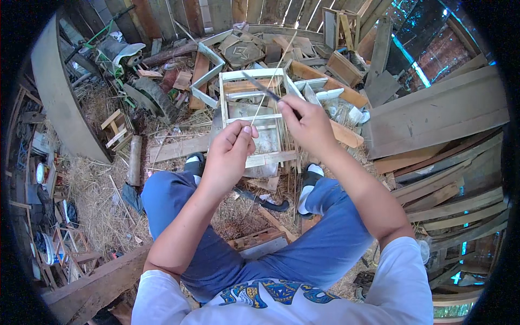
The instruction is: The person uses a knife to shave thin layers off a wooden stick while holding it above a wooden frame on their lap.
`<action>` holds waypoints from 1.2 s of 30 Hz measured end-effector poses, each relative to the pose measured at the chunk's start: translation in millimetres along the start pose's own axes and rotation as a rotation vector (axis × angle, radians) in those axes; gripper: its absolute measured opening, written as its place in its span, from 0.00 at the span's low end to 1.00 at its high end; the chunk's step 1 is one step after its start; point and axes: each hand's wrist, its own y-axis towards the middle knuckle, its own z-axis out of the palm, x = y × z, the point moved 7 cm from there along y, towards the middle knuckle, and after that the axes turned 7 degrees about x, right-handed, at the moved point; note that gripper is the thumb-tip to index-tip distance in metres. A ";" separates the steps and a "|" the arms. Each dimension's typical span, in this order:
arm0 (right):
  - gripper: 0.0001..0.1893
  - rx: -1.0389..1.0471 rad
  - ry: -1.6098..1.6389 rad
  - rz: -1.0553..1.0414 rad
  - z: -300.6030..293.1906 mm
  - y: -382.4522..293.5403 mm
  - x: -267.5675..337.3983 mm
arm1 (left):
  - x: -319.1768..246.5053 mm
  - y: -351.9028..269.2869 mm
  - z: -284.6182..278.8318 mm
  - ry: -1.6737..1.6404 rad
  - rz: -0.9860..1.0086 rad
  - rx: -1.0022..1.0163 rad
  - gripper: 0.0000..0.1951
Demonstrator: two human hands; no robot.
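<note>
My left hand (237,142) pinches the lower end of a thin pale strip (270,81), which looks like split cane or wood and slants up and away to the right. In my right hand (302,120) is the handle of a knife (260,85); its blade points up and to the left and crosses the strip just above my left hand. Whether blade and strip touch, I cannot tell. Below both hands, between my feet, stands a pale wooden frame (262,159) with several crossbars. Thin strips lie along its right side.
Straw and wood scraps cover the ground. A dark curved object (278,206) lies between my feet, near a wooden block (260,239). At the left are a tyre (152,97) and a short log (135,160); a wide board (438,113) leans at the right. Offcuts are heaped by the far wall.
</note>
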 end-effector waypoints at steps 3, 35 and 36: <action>0.09 -0.085 0.029 0.005 -1.4 -10.7 2.3 | 7.8 -2.5 7.6 -0.059 -0.027 -0.007 0.12; 0.15 0.152 0.320 0.090 9.9 -4.4 -19.9 | 8.0 4.5 3.4 0.005 -0.040 0.024 0.10; 0.15 0.122 0.330 0.150 4.9 1.4 -27.8 | 6.2 4.7 2.8 0.004 -0.024 0.027 0.10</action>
